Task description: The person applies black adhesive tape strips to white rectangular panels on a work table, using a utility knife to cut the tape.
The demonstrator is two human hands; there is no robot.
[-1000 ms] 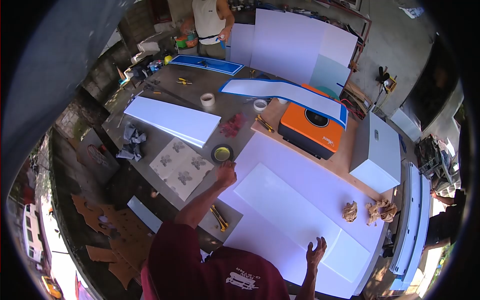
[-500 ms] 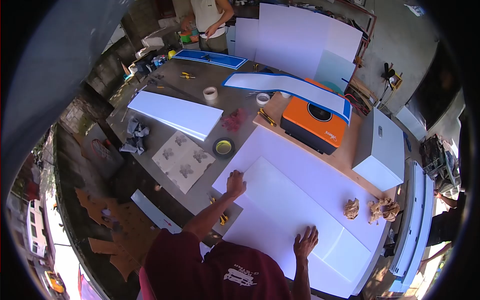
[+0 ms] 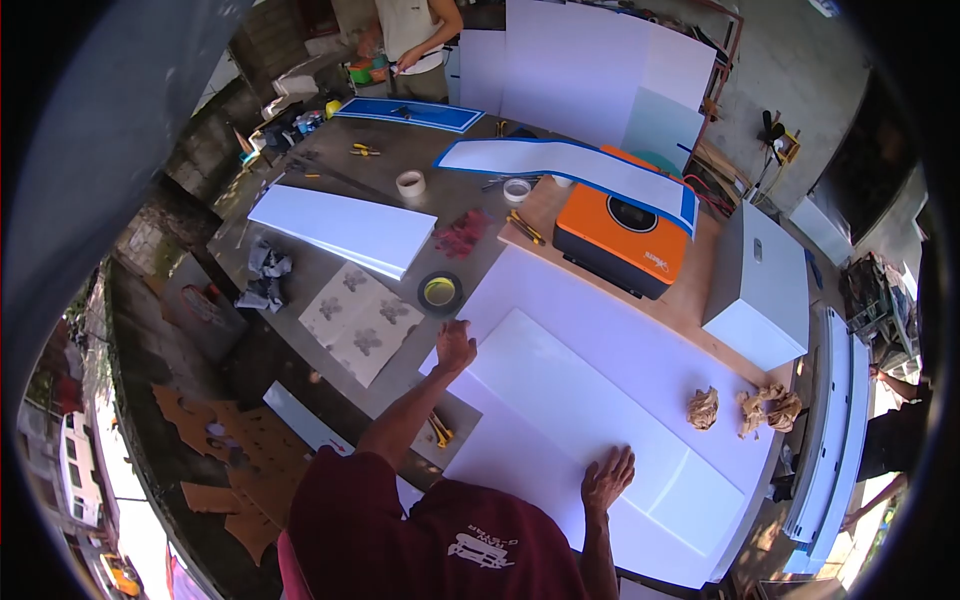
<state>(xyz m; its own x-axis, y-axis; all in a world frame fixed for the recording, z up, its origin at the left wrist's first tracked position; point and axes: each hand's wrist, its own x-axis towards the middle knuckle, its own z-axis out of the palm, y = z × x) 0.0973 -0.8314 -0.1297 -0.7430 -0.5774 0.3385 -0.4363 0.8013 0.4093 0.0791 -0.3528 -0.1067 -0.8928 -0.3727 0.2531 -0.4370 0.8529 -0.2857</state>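
- Right hand (image 3: 608, 478): fingers spread wide, palm down, nothing gripped; lies over the near long edge of a smooth, glossy white rectangular panel (image 3: 590, 412).
- Panel: flat on a larger plain white sheet (image 3: 620, 350). Long axis diagonal, from just beside the left hand to right of, and nearer than, the right hand. One short end points at the left hand; a pale crosswise line shows right of the right hand.
- Yellow-and-black utility knife (image 3: 442, 432): near side of left hand, beside the forearm.
- Two crumpled brown paper wads (image 3: 703, 408): right of and beyond right hand.
- Left hand (image 3: 457, 346): fingers drawn in, narrow; cannot tell whether it pinches anything. Over sheet's corner, just off panel's end.
- Beige sheet with grey flower prints (image 3: 362, 322): left of left hand.
- Black tape roll, yellow inside (image 3: 441, 310): just beyond left hand.
- Orange-and-black box (image 3: 615, 250): beyond left hand, to its right.
- Long white tapering boards (image 3: 345, 225): beyond left hand, to its left.
- Person in white sleeveless top (image 3: 410, 40): well beyond both hands.
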